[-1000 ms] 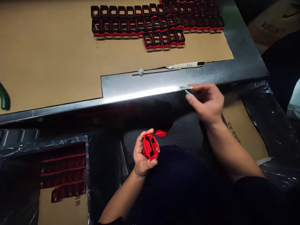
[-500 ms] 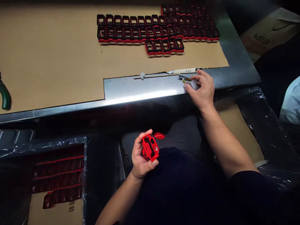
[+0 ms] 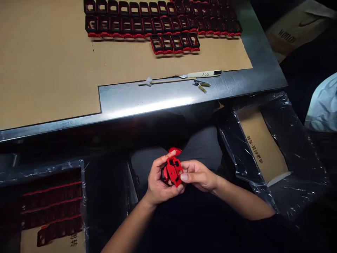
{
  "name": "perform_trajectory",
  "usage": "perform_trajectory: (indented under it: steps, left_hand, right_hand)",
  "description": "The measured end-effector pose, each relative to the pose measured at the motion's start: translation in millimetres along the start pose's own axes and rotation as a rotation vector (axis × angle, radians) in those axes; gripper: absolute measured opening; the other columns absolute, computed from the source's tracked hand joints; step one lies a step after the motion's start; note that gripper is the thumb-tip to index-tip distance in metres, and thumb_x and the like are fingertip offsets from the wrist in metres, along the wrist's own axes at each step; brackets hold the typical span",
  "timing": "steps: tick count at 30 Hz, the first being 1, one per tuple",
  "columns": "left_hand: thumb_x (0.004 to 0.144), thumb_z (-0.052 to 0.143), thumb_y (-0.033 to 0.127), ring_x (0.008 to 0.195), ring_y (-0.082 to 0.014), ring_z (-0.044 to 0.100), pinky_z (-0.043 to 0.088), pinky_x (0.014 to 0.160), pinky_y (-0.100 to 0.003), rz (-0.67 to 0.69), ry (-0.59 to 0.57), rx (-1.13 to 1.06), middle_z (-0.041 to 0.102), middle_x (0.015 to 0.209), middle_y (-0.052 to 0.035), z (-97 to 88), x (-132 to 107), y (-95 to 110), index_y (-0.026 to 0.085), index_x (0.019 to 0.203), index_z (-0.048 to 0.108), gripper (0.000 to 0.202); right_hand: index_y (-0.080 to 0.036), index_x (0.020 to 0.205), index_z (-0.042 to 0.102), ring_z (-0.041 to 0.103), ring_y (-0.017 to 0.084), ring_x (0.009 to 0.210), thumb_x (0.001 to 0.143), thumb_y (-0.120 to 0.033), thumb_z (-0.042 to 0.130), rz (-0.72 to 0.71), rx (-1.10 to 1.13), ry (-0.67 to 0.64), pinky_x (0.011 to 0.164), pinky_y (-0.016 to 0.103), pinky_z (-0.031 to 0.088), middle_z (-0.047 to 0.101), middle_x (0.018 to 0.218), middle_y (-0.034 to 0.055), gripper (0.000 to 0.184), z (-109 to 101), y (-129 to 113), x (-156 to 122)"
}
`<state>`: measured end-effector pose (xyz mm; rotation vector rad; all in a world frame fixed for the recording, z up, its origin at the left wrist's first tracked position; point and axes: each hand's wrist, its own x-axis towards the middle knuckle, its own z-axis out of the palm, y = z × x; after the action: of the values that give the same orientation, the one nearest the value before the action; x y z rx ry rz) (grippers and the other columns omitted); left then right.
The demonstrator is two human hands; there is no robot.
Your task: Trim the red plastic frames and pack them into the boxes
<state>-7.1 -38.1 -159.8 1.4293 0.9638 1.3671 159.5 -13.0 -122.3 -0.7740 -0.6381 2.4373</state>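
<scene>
In front of my lap I hold a red and black plastic frame with openings in it. My left hand is wrapped round its left side, fingers over the top and thumb along the bottom. The thumb of my right hand presses on the frame's right edge; its other fingers are partly hidden behind. Up on the metal table lies a small nail clipper, its lever spread out. Beside it are a thin stick with a white fluffy tuft and a pale-handled knife marked A55.
Rows of red and black frames stand on cardboard over the metal table. At lower left, a plastic-lined box holds more frames. Another lined box is at right. A person's pale sleeve shows at far right.
My right hand has left the nail clipper on the table and come down to the frame, closing on its right edge. The view has shifted slightly.
</scene>
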Motion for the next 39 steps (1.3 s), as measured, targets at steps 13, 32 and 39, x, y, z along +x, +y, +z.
perform_trajectory:
  steps: [13, 32, 39]
  left_hand:
    - [0.074, 0.08, 0.049, 0.124, -0.0288, 0.06, 0.046, 0.105, -0.041, -0.121, -0.014, -0.2, 0.057, 0.14, -0.0153, 4.9, -3, 1, 0.025, 0.141, 0.044, 0.079]
    - [0.075, 0.081, 0.041, 0.122, -0.027, 0.06, 0.046, 0.105, -0.04, -0.136, 0.03, -0.117, 0.059, 0.136, -0.0122, 7.3, -11, -11, 0.029, 0.145, 0.043, 0.081]
    - [0.073, 0.079, 0.054, 0.12, -0.0317, 0.062, 0.048, 0.103, -0.046, -0.259, -0.009, -0.127, 0.062, 0.133, -0.0136, 13.1, -7, -13, 0.026, 0.142, 0.046, 0.082]
  right_hand:
    - [-0.015, 0.083, 0.059, 0.063, 0.007, 0.063, 0.062, -0.034, 0.094, 0.003, -0.07, 0.204, 0.062, 0.019, 0.053, 0.067, 0.073, -0.0026, 0.045, 15, -13, -6]
    - [-0.016, 0.095, 0.065, 0.065, 0.01, 0.07, 0.07, -0.035, 0.089, -0.066, -0.026, 0.14, 0.065, 0.021, 0.053, 0.069, 0.083, 0.0001, 0.039, -2, -8, -6]
    - [-0.015, 0.085, 0.062, 0.068, 0.011, 0.071, 0.079, -0.044, 0.08, -0.024, 0.077, 0.205, 0.06, 0.02, 0.058, 0.067, 0.079, 0.0007, 0.035, 1, -7, -1]
